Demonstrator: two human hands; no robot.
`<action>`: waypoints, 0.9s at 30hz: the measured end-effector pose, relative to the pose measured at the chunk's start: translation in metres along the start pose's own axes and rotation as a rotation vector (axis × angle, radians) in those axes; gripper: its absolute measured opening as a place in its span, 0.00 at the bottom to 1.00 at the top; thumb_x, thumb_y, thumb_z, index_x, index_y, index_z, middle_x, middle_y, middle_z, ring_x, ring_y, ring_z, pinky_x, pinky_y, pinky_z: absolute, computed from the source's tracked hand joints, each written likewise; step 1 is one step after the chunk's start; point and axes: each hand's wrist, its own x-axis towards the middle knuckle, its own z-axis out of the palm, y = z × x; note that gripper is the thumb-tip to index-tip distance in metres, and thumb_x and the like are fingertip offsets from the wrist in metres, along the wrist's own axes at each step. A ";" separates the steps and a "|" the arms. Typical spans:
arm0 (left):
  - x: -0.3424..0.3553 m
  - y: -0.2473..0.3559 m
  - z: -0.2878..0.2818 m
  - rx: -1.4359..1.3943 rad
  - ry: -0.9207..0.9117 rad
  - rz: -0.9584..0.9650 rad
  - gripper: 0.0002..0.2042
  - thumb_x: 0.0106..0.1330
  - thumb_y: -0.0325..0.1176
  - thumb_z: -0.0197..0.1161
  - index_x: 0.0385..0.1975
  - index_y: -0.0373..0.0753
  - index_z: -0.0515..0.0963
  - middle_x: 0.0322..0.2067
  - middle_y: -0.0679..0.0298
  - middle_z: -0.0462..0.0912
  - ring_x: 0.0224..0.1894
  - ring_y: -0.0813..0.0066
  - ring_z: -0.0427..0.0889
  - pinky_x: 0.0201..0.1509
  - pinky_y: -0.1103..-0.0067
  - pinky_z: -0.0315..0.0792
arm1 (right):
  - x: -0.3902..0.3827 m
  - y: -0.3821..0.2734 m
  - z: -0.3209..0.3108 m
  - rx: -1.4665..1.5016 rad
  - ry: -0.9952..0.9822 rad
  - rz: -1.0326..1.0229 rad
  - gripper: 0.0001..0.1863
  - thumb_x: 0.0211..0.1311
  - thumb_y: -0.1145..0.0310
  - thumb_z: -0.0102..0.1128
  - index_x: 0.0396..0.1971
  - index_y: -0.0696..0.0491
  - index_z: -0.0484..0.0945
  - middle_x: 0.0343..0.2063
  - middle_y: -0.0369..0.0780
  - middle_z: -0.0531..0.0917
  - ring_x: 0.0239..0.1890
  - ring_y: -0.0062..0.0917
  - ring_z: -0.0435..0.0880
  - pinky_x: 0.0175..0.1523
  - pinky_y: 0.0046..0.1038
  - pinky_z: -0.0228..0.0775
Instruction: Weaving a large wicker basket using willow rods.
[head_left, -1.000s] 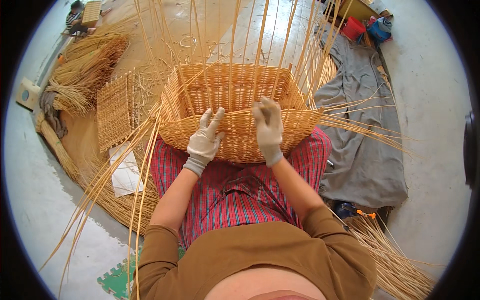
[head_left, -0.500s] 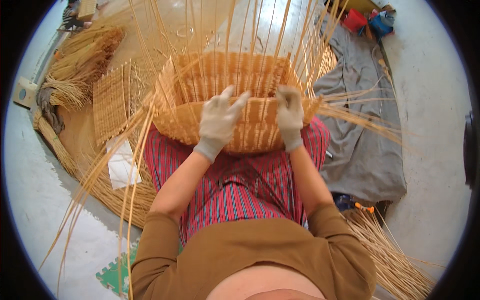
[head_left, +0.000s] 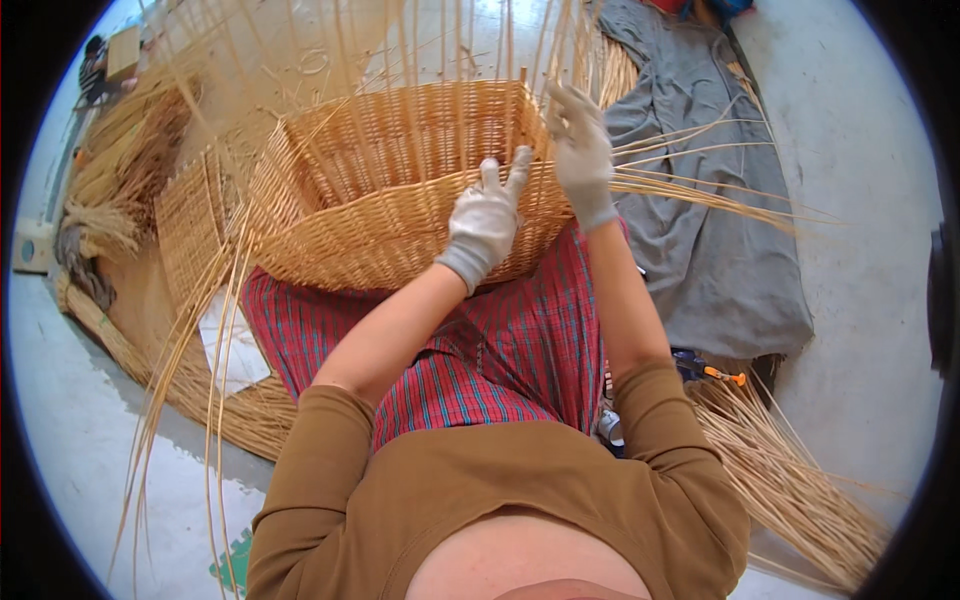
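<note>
A wicker basket [head_left: 350, 240] with a long, deep body rests across my lap, its tall upright stakes [head_left: 412, 90] rising from the walls. My left hand [head_left: 483, 222], in a pale work glove, lies against the near wall right of the middle; two digits stretch apart past the rim, while the others are hidden. At the basket's right end my right hand [head_left: 582, 160], gloved too, is raised with its fingers extended among the stakes. Any strand at its fingertips is too blurred to make out. Loose rods stick out at the right corner [head_left: 690, 193] and hang from the left corner [head_left: 215, 290].
Bundles of fibre [head_left: 130, 150], a woven panel [head_left: 190, 220] and a white sheet [head_left: 232, 345] lie at the left. On the right are a grey cloth [head_left: 700, 270], an orange-handled tool [head_left: 725, 377] and a heap of rods [head_left: 790, 475].
My left hand has slid right along the near wall. My right hand has risen away from the rim and its fingers have straightened. The basket appears further left and tilted in view.
</note>
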 end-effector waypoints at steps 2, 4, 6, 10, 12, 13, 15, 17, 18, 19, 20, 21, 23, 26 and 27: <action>0.020 0.010 0.010 0.047 -0.041 0.014 0.44 0.63 0.27 0.59 0.77 0.58 0.43 0.47 0.48 0.71 0.39 0.53 0.84 0.41 0.59 0.80 | 0.032 0.016 0.008 -0.035 -0.011 -0.097 0.23 0.62 0.81 0.60 0.58 0.53 0.76 0.51 0.40 0.83 0.48 0.26 0.84 0.54 0.26 0.74; 0.014 0.001 0.011 0.126 -0.092 -0.025 0.44 0.65 0.26 0.57 0.77 0.59 0.41 0.46 0.48 0.71 0.37 0.54 0.85 0.37 0.62 0.81 | 0.019 0.015 -0.014 0.267 -0.040 0.153 0.21 0.64 0.79 0.59 0.57 0.53 0.76 0.51 0.43 0.83 0.47 0.31 0.85 0.53 0.28 0.75; 0.021 0.001 0.004 0.171 -0.105 0.027 0.41 0.64 0.23 0.54 0.76 0.57 0.46 0.46 0.49 0.72 0.34 0.56 0.86 0.34 0.64 0.81 | -0.008 0.055 -0.048 0.412 0.006 0.404 0.18 0.68 0.73 0.59 0.57 0.51 0.76 0.44 0.44 0.86 0.42 0.36 0.87 0.48 0.30 0.77; 0.029 -0.002 -0.008 0.203 -0.265 -0.039 0.37 0.65 0.24 0.54 0.74 0.54 0.49 0.57 0.46 0.73 0.38 0.56 0.87 0.37 0.64 0.84 | -0.080 -0.012 -0.059 0.272 -0.172 0.855 0.21 0.71 0.72 0.57 0.63 0.45 0.75 0.31 0.34 0.86 0.26 0.16 0.79 0.32 0.25 0.75; 0.024 -0.023 0.032 0.160 0.286 0.360 0.32 0.64 0.27 0.52 0.72 0.45 0.58 0.59 0.42 0.72 0.36 0.58 0.88 0.32 0.61 0.82 | -0.034 -0.046 -0.069 0.561 -0.302 0.734 0.32 0.68 0.77 0.57 0.71 0.43 0.65 0.37 0.35 0.85 0.31 0.17 0.81 0.34 0.22 0.77; 0.020 -0.007 0.039 0.102 0.101 0.265 0.31 0.64 0.28 0.52 0.71 0.43 0.60 0.62 0.45 0.71 0.38 0.60 0.87 0.36 0.63 0.82 | -0.002 -0.081 -0.064 0.648 -0.320 0.708 0.32 0.68 0.77 0.57 0.71 0.43 0.65 0.37 0.35 0.85 0.31 0.17 0.81 0.34 0.22 0.77; -0.010 -0.059 0.094 -0.314 0.551 0.360 0.30 0.65 0.31 0.54 0.71 0.44 0.62 0.65 0.47 0.69 0.39 0.57 0.87 0.40 0.65 0.81 | 0.046 -0.171 -0.054 1.153 -0.512 0.338 0.30 0.65 0.76 0.62 0.67 0.50 0.68 0.62 0.43 0.76 0.54 0.23 0.81 0.51 0.26 0.77; -0.046 -0.057 0.072 -0.551 0.368 0.294 0.27 0.66 0.35 0.58 0.67 0.48 0.66 0.66 0.50 0.69 0.44 0.52 0.85 0.44 0.64 0.81 | 0.074 -0.200 -0.040 0.429 -0.204 -0.465 0.35 0.61 0.79 0.65 0.69 0.52 0.64 0.54 0.40 0.83 0.38 0.17 0.83 0.40 0.20 0.76; -0.052 -0.054 0.036 -0.477 0.221 0.141 0.26 0.66 0.35 0.59 0.66 0.49 0.68 0.65 0.49 0.69 0.48 0.51 0.83 0.47 0.63 0.80 | 0.073 -0.186 -0.034 0.380 -0.173 -0.494 0.35 0.61 0.79 0.65 0.69 0.52 0.64 0.54 0.40 0.83 0.38 0.17 0.83 0.40 0.20 0.76; -0.064 -0.049 0.008 -0.394 0.083 -0.031 0.25 0.66 0.35 0.60 0.65 0.50 0.69 0.64 0.49 0.69 0.51 0.50 0.82 0.50 0.63 0.80 | 0.056 -0.167 -0.020 0.441 -0.070 -0.153 0.36 0.60 0.76 0.67 0.69 0.52 0.64 0.56 0.41 0.81 0.41 0.20 0.84 0.43 0.23 0.76; -0.074 -0.054 0.003 -0.391 0.128 -0.014 0.25 0.66 0.35 0.60 0.65 0.50 0.69 0.64 0.49 0.69 0.51 0.50 0.82 0.50 0.63 0.80 | 0.041 -0.150 -0.008 0.525 0.025 0.175 0.38 0.59 0.74 0.69 0.70 0.52 0.64 0.58 0.43 0.80 0.45 0.23 0.85 0.46 0.26 0.77; -0.078 -0.068 0.003 -0.400 0.212 0.019 0.24 0.67 0.34 0.60 0.65 0.50 0.69 0.64 0.50 0.70 0.54 0.51 0.80 0.52 0.64 0.79 | 0.025 -0.123 0.004 0.427 0.070 0.248 0.37 0.59 0.72 0.70 0.68 0.52 0.66 0.60 0.45 0.79 0.47 0.24 0.84 0.48 0.27 0.76; -0.055 -0.061 -0.002 -0.440 0.312 0.085 0.24 0.67 0.32 0.60 0.64 0.51 0.69 0.64 0.50 0.70 0.57 0.52 0.79 0.54 0.65 0.78 | -0.003 -0.037 0.005 0.076 0.050 0.280 0.35 0.58 0.70 0.71 0.66 0.54 0.68 0.60 0.48 0.77 0.49 0.26 0.84 0.50 0.28 0.76; -0.013 -0.033 -0.019 -0.683 0.360 0.223 0.25 0.69 0.32 0.59 0.67 0.45 0.66 0.62 0.50 0.73 0.60 0.48 0.76 0.63 0.64 0.72 | -0.031 0.044 0.004 -0.174 -0.329 0.178 0.34 0.56 0.65 0.72 0.62 0.56 0.70 0.57 0.49 0.80 0.49 0.26 0.84 0.46 0.24 0.77; 0.004 -0.027 -0.021 -0.682 0.365 0.227 0.25 0.69 0.32 0.59 0.67 0.45 0.66 0.62 0.50 0.73 0.60 0.48 0.76 0.63 0.64 0.72 | -0.032 0.056 0.005 -0.176 -0.642 0.107 0.33 0.56 0.62 0.73 0.60 0.57 0.71 0.54 0.48 0.82 0.48 0.25 0.85 0.42 0.21 0.77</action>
